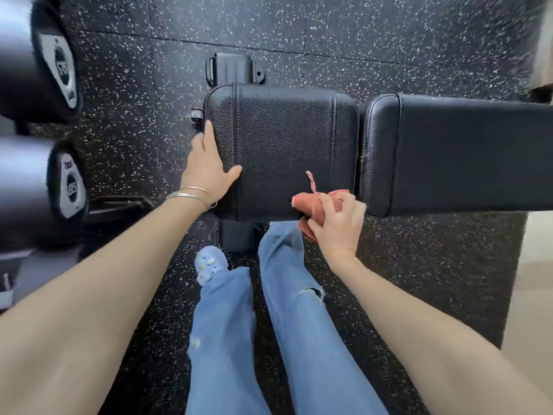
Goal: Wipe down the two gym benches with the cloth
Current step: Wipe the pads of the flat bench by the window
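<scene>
Seen from the head camera, the left hand (209,172) lies flat on the left end of the bench seat pad (284,139), its fingers (208,136) straight over the edge and the thumb spread out on top, with thin bangles (194,196) at the wrist. The right hand (338,226) has its fingers (344,205) curled tight round the rust-red cloth (311,205), bunched against the pad's near edge, a loop poking up just beyond them and the back pad (463,151) just to their right. Well left of the left fingers sit two dumbbell ends (64,65) over the speckled floor (389,40), and below both hands are blue jeans (299,324) and a pale blue shoe (209,263).
</scene>
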Motion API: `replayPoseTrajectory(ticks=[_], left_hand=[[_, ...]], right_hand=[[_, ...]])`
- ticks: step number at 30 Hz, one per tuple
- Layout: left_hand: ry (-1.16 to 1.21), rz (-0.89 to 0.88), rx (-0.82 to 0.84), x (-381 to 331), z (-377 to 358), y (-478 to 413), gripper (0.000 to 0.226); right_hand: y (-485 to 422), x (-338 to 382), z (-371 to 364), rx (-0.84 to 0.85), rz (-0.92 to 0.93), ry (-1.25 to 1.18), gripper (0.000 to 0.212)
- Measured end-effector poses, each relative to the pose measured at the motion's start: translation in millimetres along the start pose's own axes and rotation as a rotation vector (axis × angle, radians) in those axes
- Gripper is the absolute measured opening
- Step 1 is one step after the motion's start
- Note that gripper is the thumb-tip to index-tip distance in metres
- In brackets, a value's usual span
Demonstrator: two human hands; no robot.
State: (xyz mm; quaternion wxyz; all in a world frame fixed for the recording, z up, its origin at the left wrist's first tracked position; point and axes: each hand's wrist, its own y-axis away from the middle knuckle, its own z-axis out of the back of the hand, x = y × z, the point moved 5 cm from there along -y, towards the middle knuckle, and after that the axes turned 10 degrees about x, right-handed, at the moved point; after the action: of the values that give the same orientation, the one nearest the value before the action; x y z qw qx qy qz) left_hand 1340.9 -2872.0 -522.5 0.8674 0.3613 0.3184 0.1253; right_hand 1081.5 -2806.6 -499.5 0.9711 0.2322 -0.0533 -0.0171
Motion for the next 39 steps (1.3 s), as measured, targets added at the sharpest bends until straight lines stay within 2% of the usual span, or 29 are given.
replayPoseTrajectory(ticks=[4, 6, 10, 13, 23, 29, 39], left_hand=[[-0.202, 0.049, 0.279, 9, -8, 46, 0.093], [-0.270, 0.035, 0.312, 1, 10, 66, 0.087], [-0.429, -0.106, 0.267, -42, 62, 108, 0.072], [-0.579, -0.191, 0.177, -82, 104, 141, 0.063], [-0.816, -0.407, -0.125, -211, 212, 274, 0.056], [-0.876, -0.435, -0.240, -249, 251, 333, 0.058], [-0.874, -0.402, -0.338, -290, 261, 381, 0.059]], right_hand=[[5, 24, 17, 0.327, -0.081, 0.080, 0.038], [12, 42, 44, 0.368, -0.061, 0.037, 0.035], [41, 70, 121, 0.220, -0.007, -0.078, 0.038], [67, 79, 178, 0.148, 0.049, -0.051, 0.039], [137, 88, 356, -0.023, 0.078, 0.033, 0.044], [172, 97, 440, -0.140, 0.115, 0.052, 0.047], [198, 68, 507, -0.189, 0.159, 0.110, 0.044]])
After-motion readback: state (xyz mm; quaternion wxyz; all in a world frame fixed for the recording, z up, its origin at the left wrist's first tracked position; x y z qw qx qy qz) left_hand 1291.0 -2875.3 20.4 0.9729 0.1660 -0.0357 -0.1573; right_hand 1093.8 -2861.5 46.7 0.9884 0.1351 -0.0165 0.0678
